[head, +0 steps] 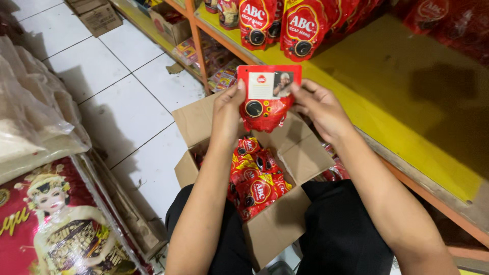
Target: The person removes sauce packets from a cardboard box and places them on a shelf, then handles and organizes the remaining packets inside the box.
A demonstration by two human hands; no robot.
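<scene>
Together, left hand (227,113), right hand (318,108), gripping red pouch (266,97), above open box (285,153)

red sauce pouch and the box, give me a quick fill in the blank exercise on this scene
1. Both hands hold a red spouted pouch above an open ____ box.
2. The pouch's round cap is coloured ____.
3. More red pouches stand on the ____ shelf.
4. The floor is covered in white ____.

Missing words: cardboard; black; yellow; tiles

Your hands hold pouch (266,99) above open box (300,158) between your knees; more pouches (254,178) inside box. Shelf (407,102) at your right, upright pouches (300,25) on it. Sacks (35,122) at your left.
</scene>
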